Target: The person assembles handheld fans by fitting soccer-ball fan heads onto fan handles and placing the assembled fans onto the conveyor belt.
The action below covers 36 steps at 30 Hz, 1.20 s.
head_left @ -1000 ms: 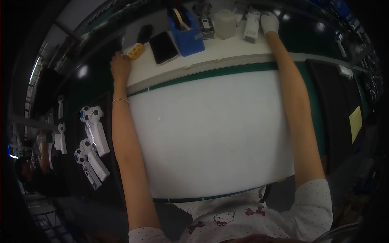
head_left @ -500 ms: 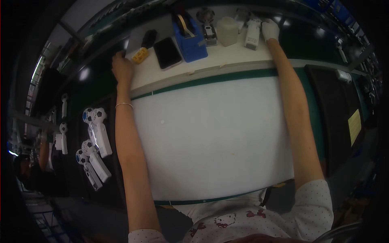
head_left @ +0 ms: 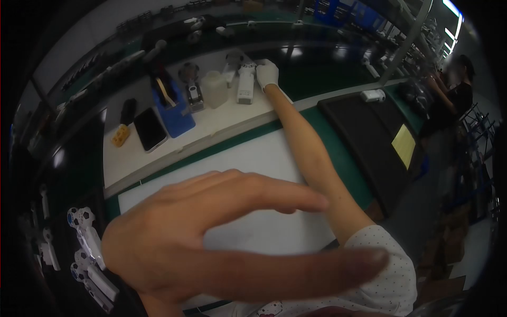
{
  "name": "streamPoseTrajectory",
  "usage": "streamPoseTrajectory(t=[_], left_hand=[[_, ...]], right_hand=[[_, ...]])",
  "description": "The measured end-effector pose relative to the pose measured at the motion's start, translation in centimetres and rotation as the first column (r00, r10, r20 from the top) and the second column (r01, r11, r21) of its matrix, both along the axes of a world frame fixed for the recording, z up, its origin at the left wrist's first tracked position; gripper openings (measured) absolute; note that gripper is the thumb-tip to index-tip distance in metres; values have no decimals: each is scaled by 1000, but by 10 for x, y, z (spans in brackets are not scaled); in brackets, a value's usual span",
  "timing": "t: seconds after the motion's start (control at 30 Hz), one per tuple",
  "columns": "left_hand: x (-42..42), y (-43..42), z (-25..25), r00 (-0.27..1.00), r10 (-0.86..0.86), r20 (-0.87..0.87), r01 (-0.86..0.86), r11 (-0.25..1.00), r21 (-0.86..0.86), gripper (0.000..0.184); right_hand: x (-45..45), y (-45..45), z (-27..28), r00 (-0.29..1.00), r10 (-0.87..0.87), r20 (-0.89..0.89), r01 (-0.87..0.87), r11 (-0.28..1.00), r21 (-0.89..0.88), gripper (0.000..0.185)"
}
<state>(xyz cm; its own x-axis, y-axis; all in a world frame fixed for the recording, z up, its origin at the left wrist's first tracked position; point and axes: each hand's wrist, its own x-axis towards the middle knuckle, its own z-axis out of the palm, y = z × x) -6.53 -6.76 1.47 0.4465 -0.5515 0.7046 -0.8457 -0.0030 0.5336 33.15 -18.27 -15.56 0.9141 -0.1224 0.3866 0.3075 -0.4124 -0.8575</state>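
My bare left hand (head_left: pixel 211 232) is raised close to the camera. Its thumb and fingers are spread, with nothing between them, and it hides much of the white work mat (head_left: pixel 264 158). At the right end of the low white shelf (head_left: pixel 211 128), my right hand (head_left: pixel 268 74) wears a white glove. Its fingers are curled beside the upper end of a white handheld device (head_left: pixel 245 90). What they grip, if anything, is hidden. Left of that device are a translucent plastic pot (head_left: pixel 215 90) and a second handheld device with a clear round head (head_left: pixel 195 98).
A blue tape dispenser (head_left: pixel 177 119), a phone (head_left: pixel 150 129) and a yellow block (head_left: pixel 120 136) lie along the shelf. White devices with football-patterned heads (head_left: pixel 87 232) are at left. A dark board (head_left: pixel 364 132) bears a yellow note (head_left: pixel 404 146). Another person (head_left: pixel 449 100) is at far right.
My left hand has left the shelf's left end and come up close to the camera, opening wide. The view has turned right. My right hand stays beside the white device.
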Motion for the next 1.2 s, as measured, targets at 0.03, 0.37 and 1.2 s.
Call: streamPoseTrajectory(t=[0.03, 0.37, 1.2], left_hand=[[-11, -6, 8, 989, 34, -144, -39, 999, -35, 30], [-30, -1, 23, 879, 135, -458, -128, 991, 47, 35], [17, 138, 8, 602, 798, -42, -717, 562, 413, 56]], right_hand=[[0, 0, -1, 1000, 1, 5, -1, 1000, 3, 30], [4, 1, -2, 999, 23, -37, -21, 998, 56, 29], [7, -2, -7, 1000, -9, -17, 8, 998, -58, 30]])
